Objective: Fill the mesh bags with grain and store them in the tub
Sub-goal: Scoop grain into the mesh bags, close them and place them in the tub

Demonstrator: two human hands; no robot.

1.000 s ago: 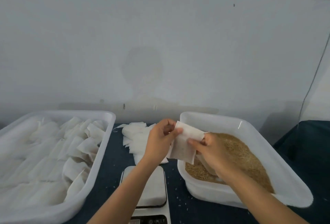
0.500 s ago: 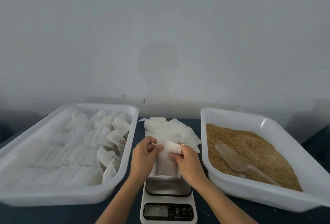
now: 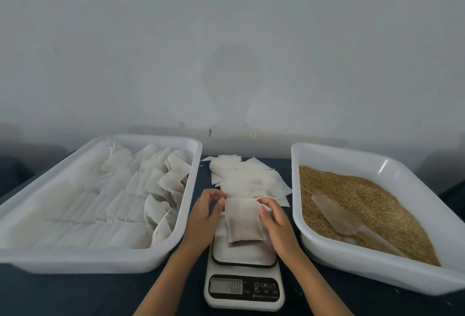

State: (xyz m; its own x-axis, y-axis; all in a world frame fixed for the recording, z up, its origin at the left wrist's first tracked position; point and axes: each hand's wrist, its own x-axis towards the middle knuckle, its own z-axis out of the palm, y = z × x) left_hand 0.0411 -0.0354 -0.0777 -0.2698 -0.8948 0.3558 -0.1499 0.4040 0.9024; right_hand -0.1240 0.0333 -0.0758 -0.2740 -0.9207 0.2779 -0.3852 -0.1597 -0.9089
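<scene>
Both hands meet over the platform of a kitchen scale (image 3: pixel 243 275). The left hand (image 3: pixel 202 220) and the right hand (image 3: pixel 276 222) hold one filled mesh bag (image 3: pixel 243 220) between them by its upper corners. The left thumb and fingertips close on the top left corner; the right fingers curl over the top right edge. The exact contact under the right fingers is hidden by the hand itself. The bag hangs upright, its lower edge at or just above the scale platform; contact cannot be confirmed. A brownish filling shows faintly through the fabric.

Just beyond the hands lies a loose pile of empty bags (image 3: pixel 247 179), flat and overlapping; no count is possible. The nearest sheets are partly covered by the held bag and fingers.

To the left of the left hand stands a white storage tub (image 3: pixel 105 257) holding rows of filled bags (image 3: pixel 161 184). The near rows are washed out and individual bags merge together. The tub's left side is cut off by the frame edge.

To the right of the right hand stands a white grain tub (image 3: pixel 377 269), its far right corner cut off. Grain (image 3: pixel 352 194) lies heaped inside. A translucent scoop (image 3: pixel 342 220) rests on the grain, its handle end partly sunk and hard to trace.

The scale display is lit, but its digits are blurred and unreadable. Both forearms leave the frame at the bottom.
</scene>
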